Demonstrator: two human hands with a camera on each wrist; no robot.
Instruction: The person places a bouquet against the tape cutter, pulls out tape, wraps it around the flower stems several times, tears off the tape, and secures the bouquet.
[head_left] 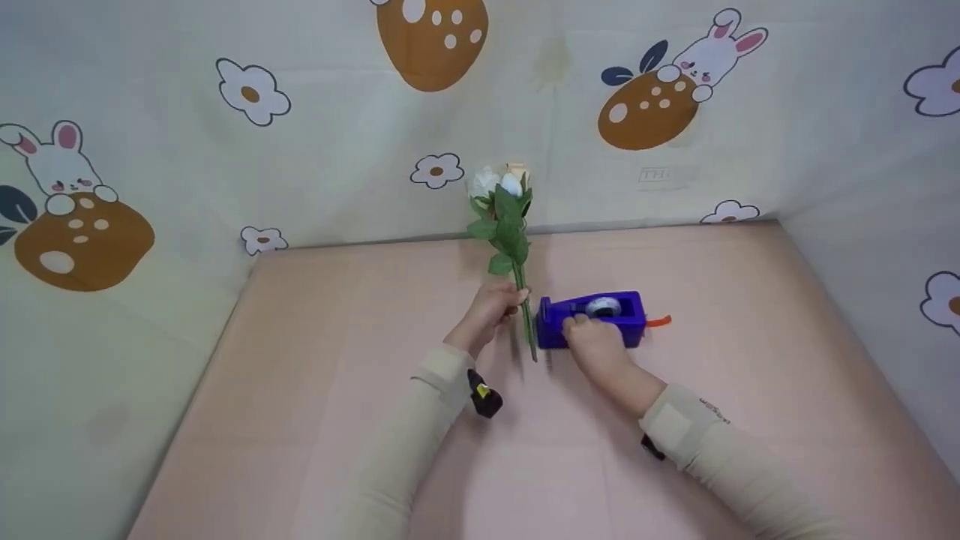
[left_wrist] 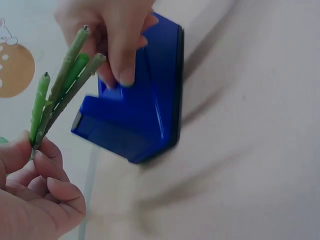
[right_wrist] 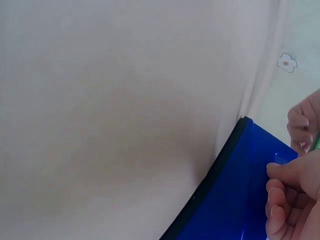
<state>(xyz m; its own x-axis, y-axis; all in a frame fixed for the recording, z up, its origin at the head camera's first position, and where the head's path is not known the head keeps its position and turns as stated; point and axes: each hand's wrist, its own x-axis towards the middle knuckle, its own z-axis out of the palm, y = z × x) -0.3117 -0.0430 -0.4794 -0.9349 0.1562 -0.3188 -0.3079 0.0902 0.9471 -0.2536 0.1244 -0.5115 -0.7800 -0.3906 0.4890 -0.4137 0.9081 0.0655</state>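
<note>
Pinching a bunch of flowers point(head_left: 511, 234) by the stems point(left_wrist: 67, 67), the left hand point(head_left: 491, 309) holds it just beside the blue tape dispenser point(left_wrist: 146, 107). The right hand point(head_left: 598, 346) curls against the dispenser; whether its fingers grip anything, I cannot tell.

Dispenser point(right_wrist: 230, 205) partly beyond frame (right wrist)

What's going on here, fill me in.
A person's left grip holds a small bunch of flowers by the stems, blooms pointing away from the person. Their right grip, fingers curled, is at the blue tape dispenser on the table. A roll of tape sits inside; whether the fingers pinch any tape can't be made out.
</note>
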